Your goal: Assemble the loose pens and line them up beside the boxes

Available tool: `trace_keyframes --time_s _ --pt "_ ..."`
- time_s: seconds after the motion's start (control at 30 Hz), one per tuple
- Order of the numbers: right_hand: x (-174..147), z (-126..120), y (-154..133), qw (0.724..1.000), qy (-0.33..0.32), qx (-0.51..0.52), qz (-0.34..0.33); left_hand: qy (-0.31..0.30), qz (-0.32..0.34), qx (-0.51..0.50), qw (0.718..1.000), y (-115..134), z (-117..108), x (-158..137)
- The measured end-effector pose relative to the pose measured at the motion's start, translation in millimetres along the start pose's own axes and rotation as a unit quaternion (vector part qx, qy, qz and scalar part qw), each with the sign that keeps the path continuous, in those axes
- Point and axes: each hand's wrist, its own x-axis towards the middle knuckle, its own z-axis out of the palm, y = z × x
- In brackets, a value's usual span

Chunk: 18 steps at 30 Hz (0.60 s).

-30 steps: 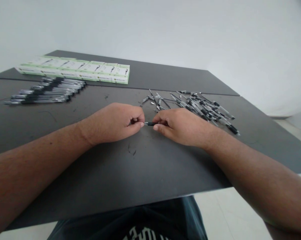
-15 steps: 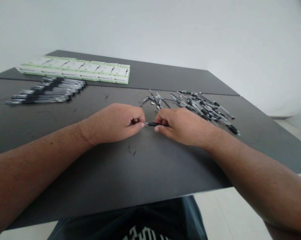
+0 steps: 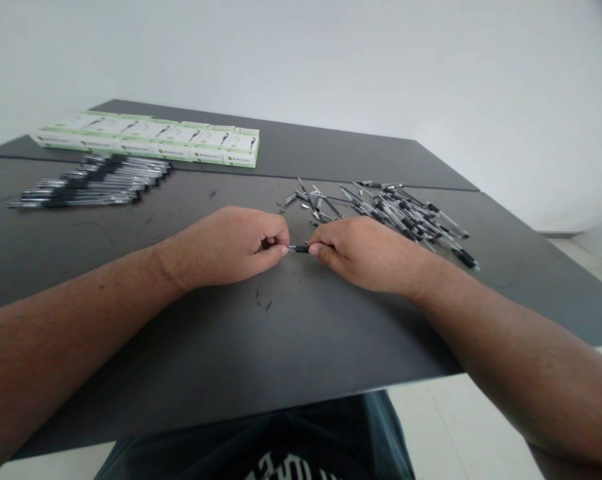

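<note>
A pen (image 3: pixel 301 249) with a black grip lies level between my two hands, low over the dark table. My left hand (image 3: pixel 235 243) pinches its pale tip end between thumb and forefinger. On the other end, the thumb and forefinger of my right hand (image 3: pixel 361 250) are closed around the black grip. Only a short middle stretch of the pen shows; its ends are hidden in the fingers. Just beyond my right hand lie loose pen parts (image 3: pixel 317 199), including thin refills and small clear pieces.
A heap of clear and black pens (image 3: pixel 411 217) lies to the right. On the left, several pens (image 3: pixel 101 183) are laid side by side. Behind them stands a row of white and green boxes (image 3: pixel 181 141). The table's front edge (image 3: pixel 261 413) is near my lap.
The right thumb and fingers have closed more firmly over the pen's grip, so a bit less of it shows. My left hand has stayed in place.
</note>
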Motion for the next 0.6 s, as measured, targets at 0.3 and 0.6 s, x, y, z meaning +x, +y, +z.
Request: trace_keyframes --time_s 0.3,0.6 --pt "-0.9 0.5 0.4 1.000 -0.003 -0.003 0.003 -0.002 -0.001 -0.002 1.000 0.4 -0.5 -0.6" --pt "-0.8 -1.1 -0.9 1.000 -0.001 0.012 0.025 -0.007 -0.005 0.010 1.000 1.4 -0.6 -0.3"
